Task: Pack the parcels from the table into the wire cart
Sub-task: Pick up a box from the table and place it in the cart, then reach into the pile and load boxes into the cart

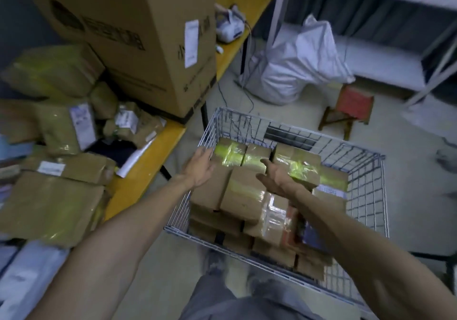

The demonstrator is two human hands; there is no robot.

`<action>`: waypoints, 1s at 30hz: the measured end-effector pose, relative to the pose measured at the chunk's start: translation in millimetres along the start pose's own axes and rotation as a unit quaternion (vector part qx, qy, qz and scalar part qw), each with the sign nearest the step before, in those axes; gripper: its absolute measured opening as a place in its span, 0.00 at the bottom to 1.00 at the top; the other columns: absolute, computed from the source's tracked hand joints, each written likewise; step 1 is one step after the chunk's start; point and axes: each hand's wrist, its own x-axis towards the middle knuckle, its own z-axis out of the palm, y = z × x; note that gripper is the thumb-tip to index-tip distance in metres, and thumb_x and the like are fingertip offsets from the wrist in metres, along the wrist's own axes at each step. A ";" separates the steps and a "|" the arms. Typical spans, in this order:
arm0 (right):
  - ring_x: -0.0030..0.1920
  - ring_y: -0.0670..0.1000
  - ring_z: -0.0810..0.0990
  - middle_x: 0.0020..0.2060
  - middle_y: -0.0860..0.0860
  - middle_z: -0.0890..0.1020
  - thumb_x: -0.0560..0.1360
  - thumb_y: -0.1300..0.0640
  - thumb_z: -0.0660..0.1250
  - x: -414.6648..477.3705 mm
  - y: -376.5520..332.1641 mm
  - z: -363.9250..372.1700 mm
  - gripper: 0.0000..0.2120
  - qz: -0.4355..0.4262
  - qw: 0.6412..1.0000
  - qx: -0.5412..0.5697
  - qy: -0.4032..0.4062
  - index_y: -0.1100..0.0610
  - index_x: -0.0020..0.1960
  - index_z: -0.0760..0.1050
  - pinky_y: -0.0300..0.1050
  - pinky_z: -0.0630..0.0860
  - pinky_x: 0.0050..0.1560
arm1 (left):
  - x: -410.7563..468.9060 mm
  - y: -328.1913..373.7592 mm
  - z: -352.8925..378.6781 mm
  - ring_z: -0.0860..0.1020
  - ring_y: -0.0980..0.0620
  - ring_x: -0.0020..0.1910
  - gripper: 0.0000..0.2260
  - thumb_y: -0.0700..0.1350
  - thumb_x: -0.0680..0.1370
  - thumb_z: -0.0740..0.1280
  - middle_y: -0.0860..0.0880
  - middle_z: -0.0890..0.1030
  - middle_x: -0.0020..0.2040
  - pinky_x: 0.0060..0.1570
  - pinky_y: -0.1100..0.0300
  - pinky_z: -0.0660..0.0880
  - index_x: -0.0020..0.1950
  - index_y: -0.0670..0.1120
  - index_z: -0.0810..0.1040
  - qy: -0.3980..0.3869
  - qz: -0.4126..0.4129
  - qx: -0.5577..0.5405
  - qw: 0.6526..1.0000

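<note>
A white wire cart (371, 196) stands on the floor in front of me, stacked with several brown taped parcels. Both my hands hover over the pile, palms facing each other. My left hand (200, 166) is at the cart's left side, fingers straight, beside a parcel with yellow tape (228, 155). My right hand (274, 178) has relaxed fingers against another yellow-taped parcel (298, 168). Between the hands lies a brown parcel (243, 193) on top of the pile. More parcels (54, 203) lie heaped on the yellow table (138, 178) at my left.
A big cardboard box (138, 37) stands on the table behind the heap. A white sack (296, 67) leans at a metal shelf (371, 22) beyond the cart. A red stool (351, 107) sits on the floor at the right. Grey mailer bags (27, 275) lie at lower left.
</note>
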 end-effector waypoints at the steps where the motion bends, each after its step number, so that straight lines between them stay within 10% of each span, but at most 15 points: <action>1: 0.68 0.61 0.72 0.73 0.61 0.67 0.81 0.53 0.64 -1.4 -3.7 -9.0 0.29 -0.013 1.000 -0.007 0.007 0.58 0.78 0.58 0.51 0.69 0.68 | -6.2 3.3 -8.0 0.66 0.39 0.70 0.23 0.45 0.81 0.64 0.39 0.62 0.74 0.69 0.48 0.66 0.74 0.42 0.64 0.018 -0.005 -0.001 1.000; 30: 0.74 0.64 0.62 0.74 0.63 0.59 0.77 0.45 0.67 -176.0 -351.4 -10.0 0.39 -0.453 0.884 -0.114 -0.003 0.52 0.80 0.50 0.56 0.65 0.71 | -419.3 -48.2 -172.9 0.67 0.41 0.71 0.24 0.53 0.80 0.64 0.43 0.65 0.73 0.68 0.49 0.65 0.74 0.46 0.66 0.418 -0.299 0.056 0.856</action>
